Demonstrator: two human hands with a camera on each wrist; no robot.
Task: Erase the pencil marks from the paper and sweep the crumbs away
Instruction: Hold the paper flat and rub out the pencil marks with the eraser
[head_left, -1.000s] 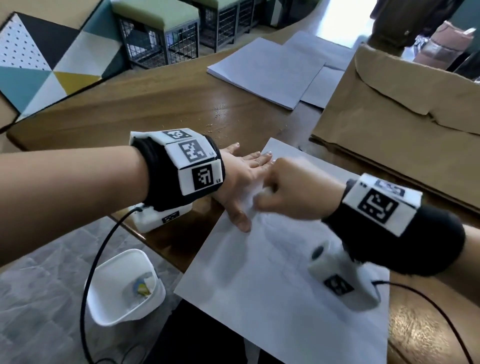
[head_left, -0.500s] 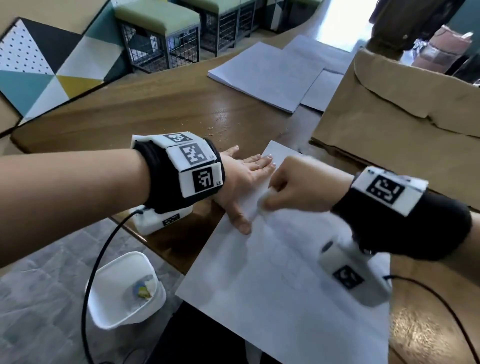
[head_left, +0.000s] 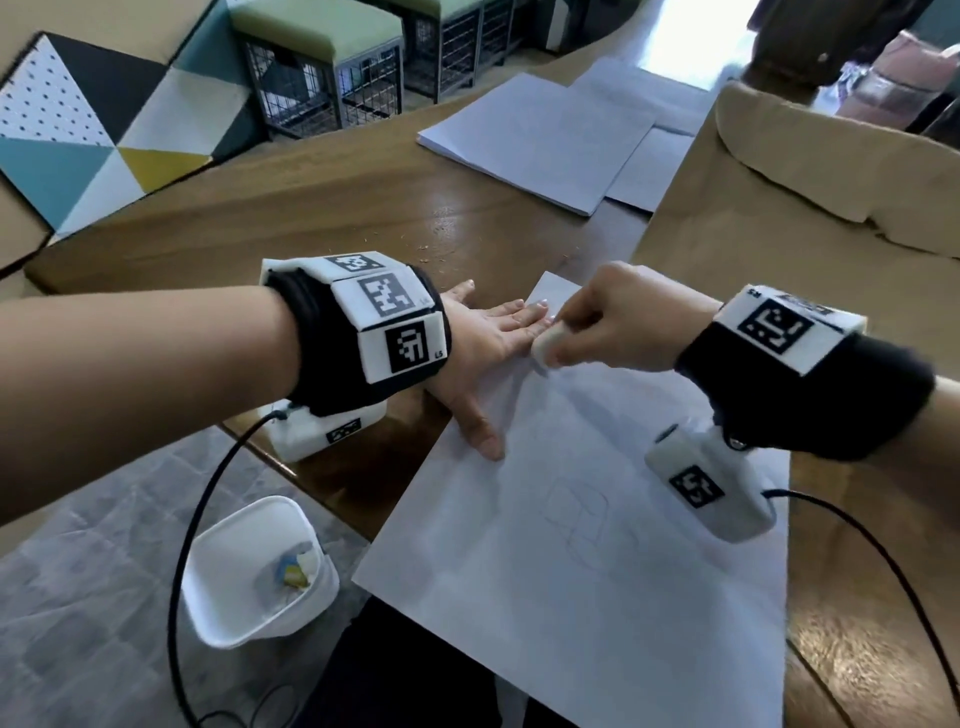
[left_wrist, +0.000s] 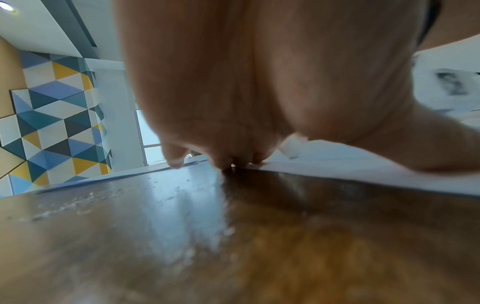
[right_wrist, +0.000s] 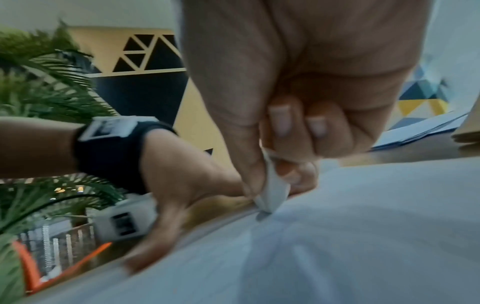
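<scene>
A white sheet of paper (head_left: 597, 561) lies on the wooden table (head_left: 322, 218), with faint pencil outlines (head_left: 584, 514) near its middle. My left hand (head_left: 488, 338) lies flat with straight fingers on the sheet's far left corner, pressing it down; its thumb (head_left: 480, 436) rests on the left edge. My right hand (head_left: 618, 327) pinches a white eraser (head_left: 545, 348) between thumb and fingers, its tip on the paper just beside the left fingertips. The eraser (right_wrist: 272, 191) touches the sheet (right_wrist: 337, 236) in the right wrist view. The left palm (left_wrist: 259, 92) fills the left wrist view.
Eraser crumbs (head_left: 415, 244) are scattered on the table beyond the left hand. A stack of white sheets (head_left: 540, 135) lies at the back, a large brown envelope (head_left: 800, 218) to the right. A white bin (head_left: 254, 571) stands on the floor below the table edge.
My right hand with the eraser has shifted toward the sheet's far corner, closer to the left fingertips. The left hand stays put, flat on the paper.
</scene>
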